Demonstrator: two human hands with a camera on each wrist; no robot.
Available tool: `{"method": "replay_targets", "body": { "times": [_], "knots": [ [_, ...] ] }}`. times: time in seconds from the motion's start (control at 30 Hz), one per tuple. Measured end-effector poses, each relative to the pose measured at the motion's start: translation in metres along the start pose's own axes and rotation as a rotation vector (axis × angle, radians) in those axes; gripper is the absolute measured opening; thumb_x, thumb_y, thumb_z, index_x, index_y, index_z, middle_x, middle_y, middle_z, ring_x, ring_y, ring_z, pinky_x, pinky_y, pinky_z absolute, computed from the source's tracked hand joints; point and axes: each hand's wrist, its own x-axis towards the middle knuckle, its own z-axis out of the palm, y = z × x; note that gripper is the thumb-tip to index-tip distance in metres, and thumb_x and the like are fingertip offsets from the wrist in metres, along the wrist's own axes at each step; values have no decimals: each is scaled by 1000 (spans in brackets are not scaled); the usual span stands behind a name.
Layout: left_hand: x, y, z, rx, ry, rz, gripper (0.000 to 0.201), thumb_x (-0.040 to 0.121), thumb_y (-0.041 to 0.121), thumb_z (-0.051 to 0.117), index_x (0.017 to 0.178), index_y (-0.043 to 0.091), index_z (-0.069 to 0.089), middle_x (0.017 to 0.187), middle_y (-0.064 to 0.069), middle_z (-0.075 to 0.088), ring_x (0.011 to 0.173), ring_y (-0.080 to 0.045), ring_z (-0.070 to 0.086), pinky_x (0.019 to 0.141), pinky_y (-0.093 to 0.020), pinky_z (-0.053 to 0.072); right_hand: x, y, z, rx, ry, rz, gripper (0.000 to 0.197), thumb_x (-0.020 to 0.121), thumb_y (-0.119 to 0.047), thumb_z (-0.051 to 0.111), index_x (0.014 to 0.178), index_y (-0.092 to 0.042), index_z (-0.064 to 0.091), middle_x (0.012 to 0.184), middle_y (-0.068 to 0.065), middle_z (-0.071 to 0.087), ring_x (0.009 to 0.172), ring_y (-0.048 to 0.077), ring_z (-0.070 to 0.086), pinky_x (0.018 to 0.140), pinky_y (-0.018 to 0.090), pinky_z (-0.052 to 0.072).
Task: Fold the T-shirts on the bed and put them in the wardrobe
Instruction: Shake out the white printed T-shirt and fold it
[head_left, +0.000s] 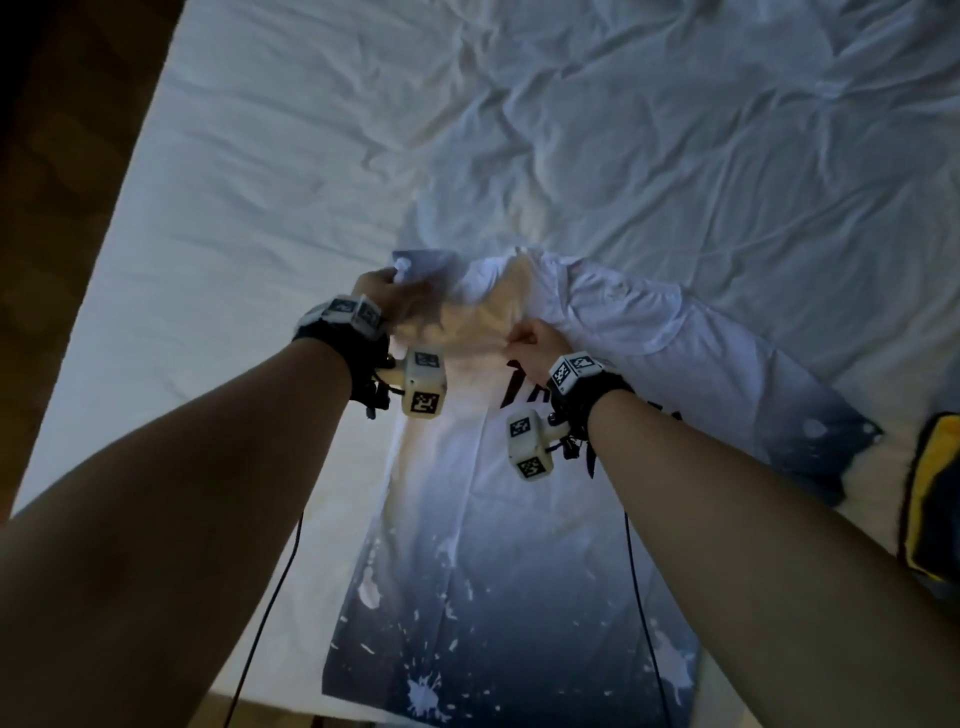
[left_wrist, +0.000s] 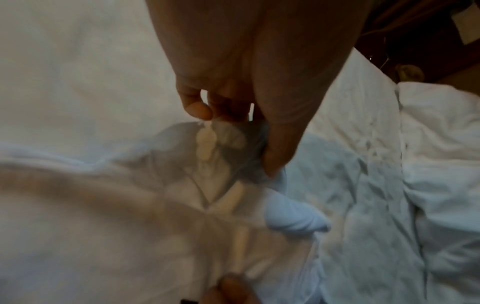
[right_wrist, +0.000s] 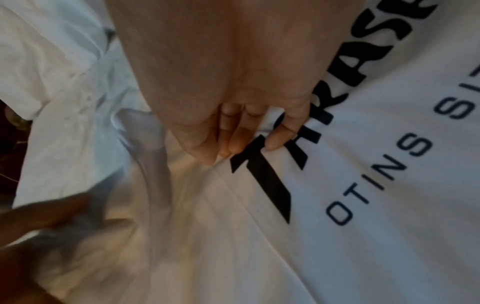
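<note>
The left hand (left_wrist: 246, 67) reaches down from the top of the view and pinches a bunched fold of the white T-shirt (left_wrist: 91, 216) between thumb (left_wrist: 275, 144) and fingertips (left_wrist: 198, 110). The gathered cloth looks grey and blurred at the grip. The shirt spreads over the near left. A rumpled white bed sheet (left_wrist: 389, 185) lies to the right. Another hand's fingers (left_wrist: 228, 290), blurred, show at the bottom edge, against the shirt.
</note>
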Motion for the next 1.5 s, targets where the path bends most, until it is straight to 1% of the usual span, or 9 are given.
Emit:
{"method": "replay_targets", "body": {
  "times": [0.2,0.43,0.6,0.77,1.03,1.17,1.3,1.37,1.5],
  "knots": [
    [-26,2,-38,-176,-194,-196,21,96,16,55,79,3,60,45,-2,61,36,-11,57,35,-16,42,11,-6,2,-108,0,89,32,77,-38,67,102,-25,51,97,1,60,91,22,59,90,42,52],
    [-12,-9,-61,11,-95,-150,45,61,35,88,90,7,69,97,-17,73,73,-22,66,71,-30,53,10,-10,5,-116,17,124,36,75,-40,68,102,-25,50,101,3,60,95,26,60,91,45,51],
    [-15,-8,-59,-137,3,45,49,71,21,83,110,1,62,100,-16,67,85,-31,65,75,-45,57,13,-11,7,-148,44,120,30,75,-39,65,98,-26,50,98,4,62,88,25,62,89,44,53],
    [-13,-16,-69,0,-24,-136,24,82,23,73,98,9,61,81,-9,60,68,-21,54,61,-28,44,2,-25,3,-315,109,61,23,94,-24,47,107,-10,59,91,7,60,79,26,56,69,29,42],
    [-3,-28,-94,-6,-102,-244,54,60,38,89,102,8,73,103,-15,73,99,-31,68,96,-44,50,4,-43,39,-199,166,-210,13,86,-15,57,87,-26,63,90,0,67,93,26,66,86,36,55],
    [-9,-19,-91,-228,-59,-202,31,78,21,77,98,0,67,91,-18,70,72,-26,70,59,-31,57,7,-49,55,-228,63,-267,32,85,-12,59,116,-21,64,104,2,67,98,19,61,89,27,47],
    [-11,-21,-91,-233,-272,-240,17,91,25,64,96,8,63,90,-10,70,84,-21,64,73,-31,57,12,-52,65,-283,4,-299,48,82,-7,66,129,-15,61,95,6,59,91,20,59,86,27,48],
    [-7,-20,-92,-158,-136,-205,15,94,26,59,84,15,57,77,-1,64,73,-15,58,63,-26,51,14,-52,66,-289,-10,-299,50,81,-7,68,130,-14,60,96,8,57,91,21,58,85,28,49],
    [13,-30,-93,-57,118,-13,13,83,29,66,85,17,61,92,-16,65,89,-33,64,78,-48,56,14,-54,64,-252,-6,-261,49,84,-9,66,132,-16,58,95,5,54,91,19,56,87,27,46]
  ]
}}
